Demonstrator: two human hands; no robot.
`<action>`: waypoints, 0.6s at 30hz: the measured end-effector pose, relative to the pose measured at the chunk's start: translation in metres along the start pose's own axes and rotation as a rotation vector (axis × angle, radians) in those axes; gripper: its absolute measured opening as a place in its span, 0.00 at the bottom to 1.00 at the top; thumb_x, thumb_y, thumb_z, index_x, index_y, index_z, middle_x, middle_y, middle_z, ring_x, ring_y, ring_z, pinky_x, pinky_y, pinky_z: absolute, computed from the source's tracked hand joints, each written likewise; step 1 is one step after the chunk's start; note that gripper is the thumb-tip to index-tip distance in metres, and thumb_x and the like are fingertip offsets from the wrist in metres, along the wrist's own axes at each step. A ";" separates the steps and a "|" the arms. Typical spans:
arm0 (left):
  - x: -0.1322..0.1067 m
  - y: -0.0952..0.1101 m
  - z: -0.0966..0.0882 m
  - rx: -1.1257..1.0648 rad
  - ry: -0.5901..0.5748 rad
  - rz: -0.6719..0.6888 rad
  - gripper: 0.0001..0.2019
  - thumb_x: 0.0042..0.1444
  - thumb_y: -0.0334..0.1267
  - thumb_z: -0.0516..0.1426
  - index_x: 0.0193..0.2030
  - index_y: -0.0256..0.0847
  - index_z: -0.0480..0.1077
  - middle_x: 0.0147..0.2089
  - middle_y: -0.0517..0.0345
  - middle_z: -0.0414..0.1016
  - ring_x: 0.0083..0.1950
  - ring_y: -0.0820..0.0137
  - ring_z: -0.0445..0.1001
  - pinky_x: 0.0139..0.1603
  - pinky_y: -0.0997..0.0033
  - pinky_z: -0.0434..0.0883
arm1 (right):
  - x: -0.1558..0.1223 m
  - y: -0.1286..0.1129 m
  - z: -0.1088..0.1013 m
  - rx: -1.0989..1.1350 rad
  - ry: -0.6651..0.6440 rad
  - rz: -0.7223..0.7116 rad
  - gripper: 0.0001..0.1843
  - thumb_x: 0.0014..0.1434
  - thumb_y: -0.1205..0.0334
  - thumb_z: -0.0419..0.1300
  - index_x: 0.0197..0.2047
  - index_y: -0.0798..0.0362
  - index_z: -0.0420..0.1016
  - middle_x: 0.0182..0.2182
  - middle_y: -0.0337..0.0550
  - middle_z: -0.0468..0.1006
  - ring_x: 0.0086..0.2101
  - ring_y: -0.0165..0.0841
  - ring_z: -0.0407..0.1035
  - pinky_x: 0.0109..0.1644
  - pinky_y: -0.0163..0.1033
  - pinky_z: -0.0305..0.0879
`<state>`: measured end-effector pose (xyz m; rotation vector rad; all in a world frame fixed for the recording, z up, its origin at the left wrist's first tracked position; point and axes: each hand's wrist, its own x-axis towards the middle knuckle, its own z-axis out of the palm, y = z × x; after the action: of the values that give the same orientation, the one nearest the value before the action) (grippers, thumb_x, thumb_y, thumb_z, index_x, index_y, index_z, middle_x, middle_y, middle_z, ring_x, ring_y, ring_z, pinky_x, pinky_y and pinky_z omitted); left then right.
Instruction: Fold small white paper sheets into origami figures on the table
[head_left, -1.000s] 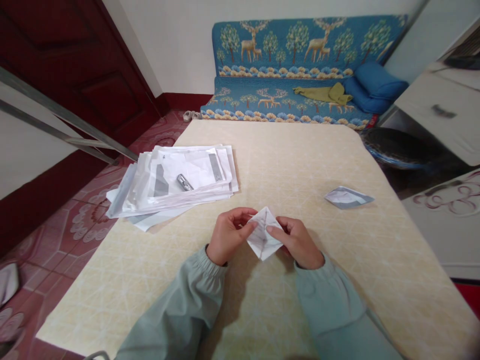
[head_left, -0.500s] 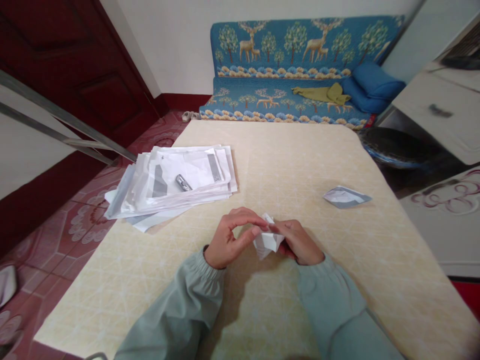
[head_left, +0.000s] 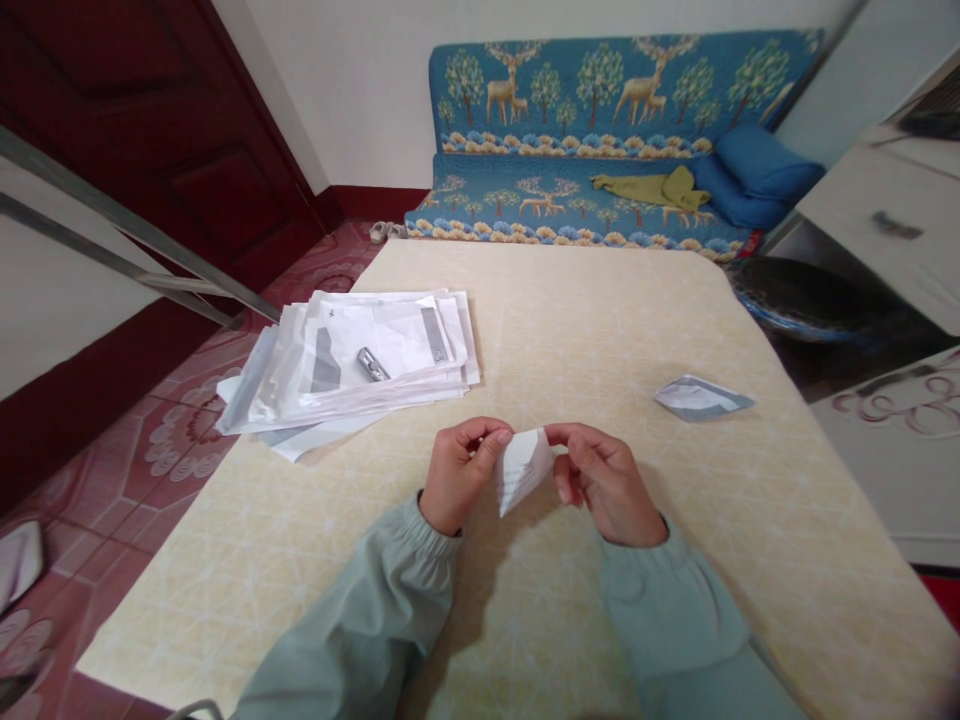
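A small piece of folded white paper (head_left: 523,468) is held just above the table, its pointed end toward me. My left hand (head_left: 463,470) pinches its upper left corner between thumb and fingers. At the paper's upper right corner, the index fingertip of my right hand (head_left: 606,478) touches the edge, while the thumb and other fingers are curled loosely and apart from it. Farther right on the table lies a folded paper boat shape (head_left: 703,398), white inside with a grey rim.
A stack of paper and plastic sheets (head_left: 390,345) lies on the left of the table (head_left: 585,320), with a small silver-grey object (head_left: 372,364) on top. Beyond the far edge stands a blue patterned bench (head_left: 540,200). A white cabinet (head_left: 885,230) and a dark round stool (head_left: 802,295) are at right.
The paper has turned from an opened, peaked shape to a flat one with its point toward me. My left hand now pinches its corner; my right hand has loosened and shifted to its right edge.
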<state>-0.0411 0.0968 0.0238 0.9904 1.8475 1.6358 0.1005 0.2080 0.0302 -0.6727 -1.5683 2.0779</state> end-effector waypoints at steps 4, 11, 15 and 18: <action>0.000 0.002 0.000 -0.067 -0.036 -0.038 0.12 0.55 0.43 0.58 0.31 0.35 0.74 0.26 0.59 0.72 0.26 0.75 0.64 0.27 0.76 0.62 | 0.001 0.002 0.000 0.081 -0.028 0.050 0.19 0.50 0.47 0.65 0.37 0.53 0.78 0.19 0.40 0.75 0.19 0.29 0.68 0.18 0.30 0.60; 0.000 0.003 0.000 -0.353 -0.225 -0.116 0.14 0.57 0.46 0.57 0.30 0.35 0.68 0.26 0.61 0.65 0.28 0.76 0.61 0.31 0.77 0.60 | 0.001 0.003 0.000 0.116 -0.057 0.049 0.14 0.48 0.50 0.68 0.29 0.54 0.78 0.21 0.38 0.75 0.20 0.26 0.68 0.24 0.30 0.68; 0.000 -0.004 0.002 -0.482 -0.310 -0.144 0.15 0.58 0.47 0.56 0.29 0.36 0.65 0.27 0.61 0.63 0.29 0.76 0.60 0.31 0.76 0.59 | 0.000 0.003 0.002 0.157 -0.122 0.070 0.12 0.48 0.52 0.68 0.29 0.53 0.78 0.23 0.38 0.75 0.22 0.25 0.68 0.26 0.29 0.67; 0.000 -0.004 0.003 -0.499 -0.325 -0.117 0.15 0.60 0.47 0.54 0.30 0.36 0.65 0.28 0.60 0.63 0.29 0.75 0.62 0.32 0.75 0.61 | 0.001 0.003 0.003 0.191 -0.130 0.079 0.12 0.47 0.53 0.69 0.27 0.53 0.78 0.22 0.37 0.75 0.22 0.24 0.67 0.25 0.28 0.66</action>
<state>-0.0396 0.0988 0.0198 0.8455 1.1814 1.6354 0.0974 0.2053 0.0275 -0.5493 -1.4063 2.3352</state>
